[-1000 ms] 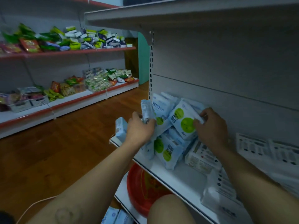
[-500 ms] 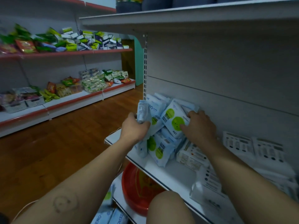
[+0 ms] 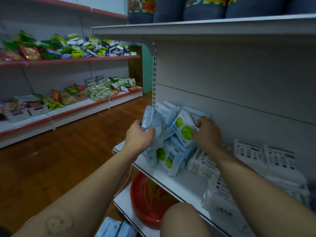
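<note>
1. Head view: a person's left hand (image 3: 138, 137) has its fingers curled round a pale blue packet (image 3: 151, 117). It holds the packet upright at the left end of a heap of packets (image 3: 168, 159) on a white shelf (image 3: 184, 180).
2. The right hand (image 3: 207, 134) pinches the top corner of a green-spotted packet (image 3: 183, 129) that leans on the heap.
3. Risk: the heap looks loose and sits near the shelf's edge. A tug on either packet could send others sliding off toward the red basin (image 3: 147, 202) below.
</note>
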`<state>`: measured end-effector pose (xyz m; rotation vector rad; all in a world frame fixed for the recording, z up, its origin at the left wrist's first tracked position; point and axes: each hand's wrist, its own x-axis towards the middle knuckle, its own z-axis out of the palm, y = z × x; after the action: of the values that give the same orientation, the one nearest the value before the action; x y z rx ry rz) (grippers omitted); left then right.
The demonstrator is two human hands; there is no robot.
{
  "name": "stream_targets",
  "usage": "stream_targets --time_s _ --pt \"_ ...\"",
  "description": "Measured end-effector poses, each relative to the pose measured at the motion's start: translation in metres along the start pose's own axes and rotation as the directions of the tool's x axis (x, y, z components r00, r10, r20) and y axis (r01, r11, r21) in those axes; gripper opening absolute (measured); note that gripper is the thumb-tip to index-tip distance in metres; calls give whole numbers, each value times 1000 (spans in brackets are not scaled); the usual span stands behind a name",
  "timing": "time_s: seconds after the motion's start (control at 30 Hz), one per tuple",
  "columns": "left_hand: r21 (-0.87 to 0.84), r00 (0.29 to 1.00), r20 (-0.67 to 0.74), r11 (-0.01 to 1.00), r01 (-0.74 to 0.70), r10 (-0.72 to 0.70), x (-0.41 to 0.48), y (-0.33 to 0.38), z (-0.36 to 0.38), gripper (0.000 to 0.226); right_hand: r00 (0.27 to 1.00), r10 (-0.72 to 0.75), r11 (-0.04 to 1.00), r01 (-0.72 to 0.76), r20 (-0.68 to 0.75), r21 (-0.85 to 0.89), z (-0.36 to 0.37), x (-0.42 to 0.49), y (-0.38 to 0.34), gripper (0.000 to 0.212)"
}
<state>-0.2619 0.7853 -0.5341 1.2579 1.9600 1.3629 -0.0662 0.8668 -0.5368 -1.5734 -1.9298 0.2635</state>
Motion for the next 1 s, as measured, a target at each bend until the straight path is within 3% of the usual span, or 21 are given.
stream_targets --time_s 0.1,0.23,0.4,0.67,0.77,0.93,1.0 --pt "19 1000 15 1000 -14 14 2 -1 1 31 999 -31 999 32 -32 23 -17 7 -3 11" --pt "2 1000 -8 1000 -4 4 7 -4 3 28 995 -84 993 88 47 -82 -36 11 -3 11" --pt "-34 998 -57 999 -24 22 16 -4 4 20 989 -123 992 125 79 -19 -16 9 -1 7" --pt "-112 998 -29 993 45 -48 19 -18 8 24 988 -152 987 152 -7 -43 13 20 0 5" --pt "-118 999 -14 992 37 -39 19 -12 14 27 993 -118 991 115 -32 -75 15 22 5 11" --pt "-41 997 -70 999 -27 25 14 -4 25 25 994 -114 943 108 0 -315 9 8 5 35" --pt "-9 996 -80 999 -41 40 10 0 33 29 978 -184 959 157 -95 -235 3 -2 -4 39"
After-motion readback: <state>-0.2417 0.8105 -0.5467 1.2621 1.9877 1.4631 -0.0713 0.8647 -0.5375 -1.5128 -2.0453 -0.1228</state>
